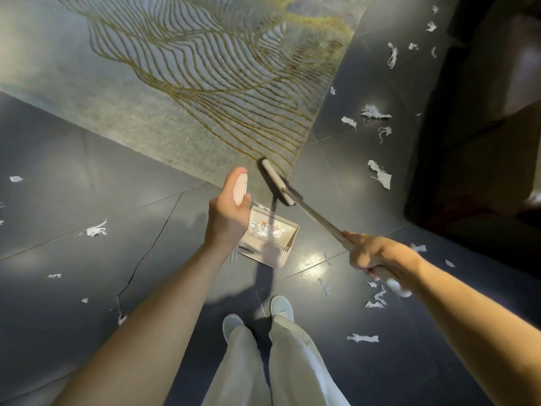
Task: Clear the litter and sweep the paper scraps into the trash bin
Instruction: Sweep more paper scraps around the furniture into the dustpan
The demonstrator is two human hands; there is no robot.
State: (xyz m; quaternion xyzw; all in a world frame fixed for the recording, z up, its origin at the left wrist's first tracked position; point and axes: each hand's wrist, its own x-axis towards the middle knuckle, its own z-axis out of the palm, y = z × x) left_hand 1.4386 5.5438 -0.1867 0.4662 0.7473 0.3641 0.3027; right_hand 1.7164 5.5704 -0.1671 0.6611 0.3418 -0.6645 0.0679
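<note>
Both clenched: left hand (227, 213) grips dustpan handle (241, 190), right hand (377, 254) grips broom shaft (317, 219).

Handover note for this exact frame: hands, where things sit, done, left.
Left hand grips the top of the dustpan handle. The dustpan is at floor level in front of the feet.
Right hand grips the broom, whose head is at the rug corner.
Done: a few scraps are in the dustpan.
Left: paper scraps are scattered on the dark floor to the right, left and near the feet. The trash bin is not in view.
</note>
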